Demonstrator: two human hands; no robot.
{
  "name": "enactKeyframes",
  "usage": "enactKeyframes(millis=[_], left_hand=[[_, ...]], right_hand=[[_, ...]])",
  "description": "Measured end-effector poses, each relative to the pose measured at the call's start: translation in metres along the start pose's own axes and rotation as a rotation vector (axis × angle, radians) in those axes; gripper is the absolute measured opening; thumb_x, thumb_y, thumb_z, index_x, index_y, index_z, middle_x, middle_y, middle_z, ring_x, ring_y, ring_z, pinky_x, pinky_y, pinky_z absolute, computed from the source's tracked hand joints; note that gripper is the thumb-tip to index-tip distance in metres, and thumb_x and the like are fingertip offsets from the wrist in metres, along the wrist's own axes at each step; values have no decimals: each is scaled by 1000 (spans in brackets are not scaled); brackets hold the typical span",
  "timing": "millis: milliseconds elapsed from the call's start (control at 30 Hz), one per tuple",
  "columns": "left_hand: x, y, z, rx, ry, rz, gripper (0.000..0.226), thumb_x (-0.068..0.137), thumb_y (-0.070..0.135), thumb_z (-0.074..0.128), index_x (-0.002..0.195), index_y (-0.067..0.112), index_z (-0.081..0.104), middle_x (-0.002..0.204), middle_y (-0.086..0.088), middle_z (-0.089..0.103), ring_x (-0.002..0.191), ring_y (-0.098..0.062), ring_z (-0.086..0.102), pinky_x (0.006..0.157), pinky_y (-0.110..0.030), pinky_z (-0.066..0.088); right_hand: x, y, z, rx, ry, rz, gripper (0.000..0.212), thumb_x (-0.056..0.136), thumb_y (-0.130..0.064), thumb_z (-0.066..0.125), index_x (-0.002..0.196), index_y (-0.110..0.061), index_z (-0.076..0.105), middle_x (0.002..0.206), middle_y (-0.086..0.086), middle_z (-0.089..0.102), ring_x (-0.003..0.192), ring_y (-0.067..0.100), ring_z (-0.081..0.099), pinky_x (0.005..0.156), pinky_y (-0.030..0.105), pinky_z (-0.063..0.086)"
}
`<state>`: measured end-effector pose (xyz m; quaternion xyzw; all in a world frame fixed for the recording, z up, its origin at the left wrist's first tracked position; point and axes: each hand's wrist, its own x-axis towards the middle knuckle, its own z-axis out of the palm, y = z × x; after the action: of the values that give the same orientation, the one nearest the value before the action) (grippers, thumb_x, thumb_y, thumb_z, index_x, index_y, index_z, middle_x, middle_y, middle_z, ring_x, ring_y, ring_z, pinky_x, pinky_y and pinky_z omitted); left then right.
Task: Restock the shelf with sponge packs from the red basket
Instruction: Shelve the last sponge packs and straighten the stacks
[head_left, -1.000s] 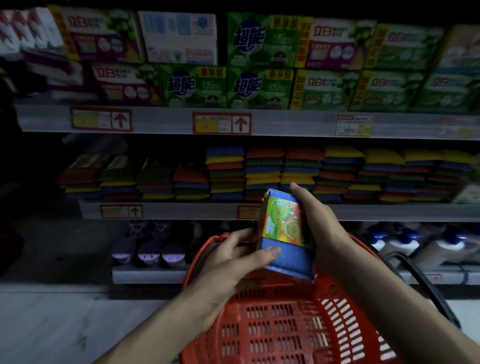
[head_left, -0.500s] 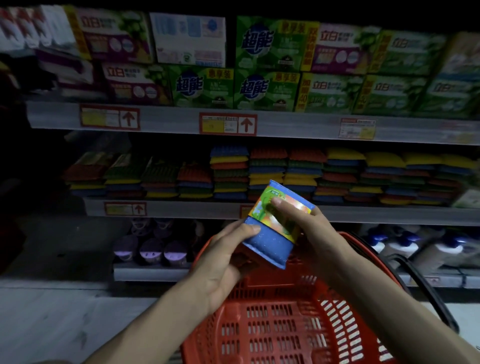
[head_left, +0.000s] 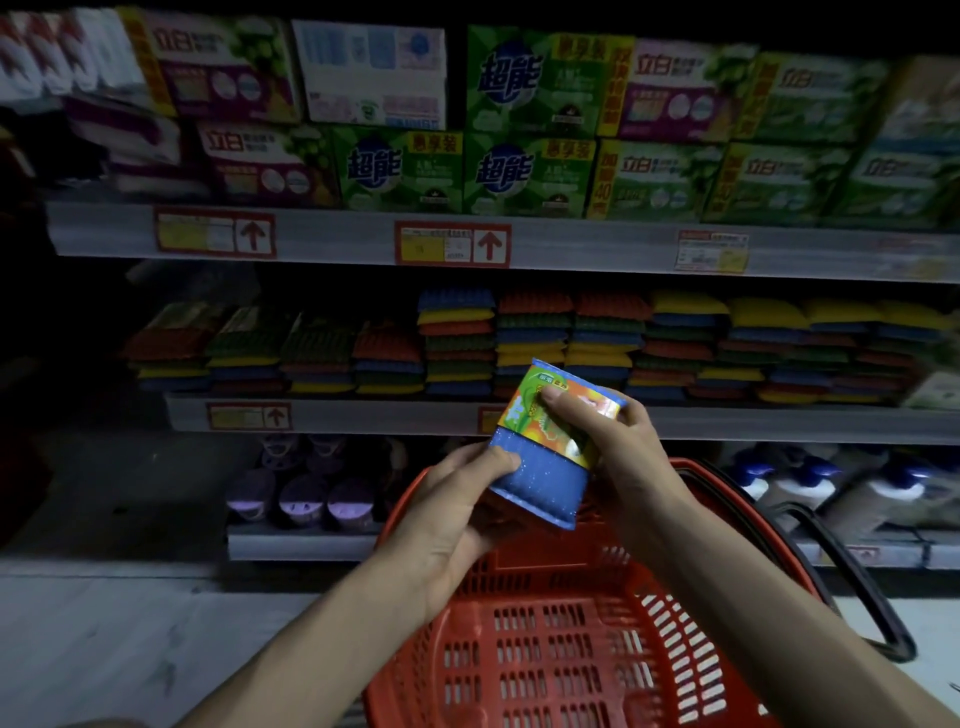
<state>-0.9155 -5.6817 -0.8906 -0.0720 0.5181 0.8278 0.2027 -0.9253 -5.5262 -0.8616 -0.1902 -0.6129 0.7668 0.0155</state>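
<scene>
Nearest: red basket (head_left: 571, 644), slotted plastic walls, low in front of the shelving. Black handle (head_left: 857, 582) looping out at its right side. Pale floor (head_left: 104, 649) to its left.

Above the far rim of the basket: one sponge pack (head_left: 537, 470), held in the air by both hands, resting on neither basket nor shelf. Blue glittery face toward the camera, with a green, yellow and orange printed label across the upper half. Tilted, label end up and leaning right, lower end toward the basket.

Left hand (head_left: 457, 512): closed on the lower left corner of the pack, thumb pressed on the blue face, fingers curled underneath. Right hand (head_left: 621, 457): closed on the upper right part, thumb on the label, fingers wrapped round the right edge.

Behind the hands: bottom shelf (head_left: 301, 545), carrying purple-lidded containers (head_left: 301, 499) toward its left end and white bottles with blue caps (head_left: 779, 480) toward its right end.

Next up: middle shelf (head_left: 363, 415), front edge roughly level with the top of the held pack. Stacked sponge packs (head_left: 535, 338) in rows along its length, in layers of blue, yellow, red and green. Lower stacks toward the left end, taller from the centre rightward.

Farthest and highest: top shelf (head_left: 337, 239), loaded with green and purple printed cartons (head_left: 530, 171) two rows high. Red-framed price tags (head_left: 452, 244) with arrows on its front edge, fine print too blurred to read.
</scene>
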Motion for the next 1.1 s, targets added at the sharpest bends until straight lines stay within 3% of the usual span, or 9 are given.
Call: enactKeyframes(millis=[200, 300, 400, 533, 567, 667, 767, 967, 1100], left_hand=[[-7, 1, -9, 28, 24, -9, 30, 84, 22, 76, 113, 12, 75, 115, -21, 74, 117, -39, 67, 103, -57, 52], [-13, 6, -16, 47, 36, -19, 27, 84, 25, 76, 109, 15, 78, 110, -14, 77, 106, -32, 73, 101, -51, 53], [-19, 13, -29, -18, 96, -16, 22, 85, 20, 76, 105, 13, 77, 102, -12, 78, 92, -25, 74, 92, -45, 57], [-21, 24, -48, -113, 234, 1, 23, 83, 17, 79, 105, 14, 75, 101, -10, 79, 95, -26, 75, 91, -43, 58], [-21, 27, -53, -137, 263, 6, 28, 82, 18, 80, 109, 14, 74, 104, -10, 79, 100, -28, 74, 94, -44, 58], [-21, 38, -66, -211, 316, 33, 36, 80, 19, 83, 114, 11, 72, 109, -11, 78, 103, -29, 74, 99, -46, 56], [-21, 49, -76, -286, 340, 56, 38, 83, 17, 81, 117, 5, 68, 109, -17, 76, 100, -31, 75, 91, -42, 59], [-11, 68, -88, -346, 423, 141, 29, 85, 15, 80, 110, 8, 68, 109, -15, 74, 102, -31, 73, 87, -37, 60], [0, 78, -92, -349, 456, 173, 16, 85, 13, 80, 98, 9, 70, 102, -14, 75, 101, -30, 73, 81, -37, 61]], right_hand=[[-1, 0, 3, -5, -25, 13, 82, 60, -38, 94, 129, -21, 54, 112, 6, 76, 99, 28, 76, 91, 61, 58], [-3, -1, 6, 31, -41, -11, 97, 60, -41, 91, 143, -20, 46, 113, 6, 77, 99, 26, 77, 95, 59, 57], [-7, 1, 12, 1, -115, -12, 84, 73, -38, 83, 143, -29, 39, 99, 2, 80, 96, 20, 77, 96, 48, 56], [-19, 15, 25, -165, -94, -24, 104, 61, -43, 90, 150, -30, 38, 121, 11, 71, 108, 25, 73, 101, 48, 55], [-23, 18, 28, -202, -89, -36, 99, 60, -44, 90, 146, -27, 44, 122, 10, 70, 109, 24, 72, 101, 47, 55], [-32, 24, 40, -283, -130, -77, 55, 77, -39, 84, 126, -27, 64, 115, 4, 75, 103, 19, 75, 98, 45, 57], [-37, 26, 59, -332, -211, -134, 33, 91, -29, 74, 123, -31, 68, 112, -1, 77, 100, 15, 75, 95, 42, 58], [-33, 32, 105, -358, -265, -199, 30, 96, -13, 66, 120, -31, 69, 109, -8, 78, 104, 10, 72, 93, 38, 59], [-26, 39, 123, -355, -257, -279, 40, 94, -9, 67, 127, -32, 65, 112, -10, 76, 108, 1, 69, 88, 23, 56]])
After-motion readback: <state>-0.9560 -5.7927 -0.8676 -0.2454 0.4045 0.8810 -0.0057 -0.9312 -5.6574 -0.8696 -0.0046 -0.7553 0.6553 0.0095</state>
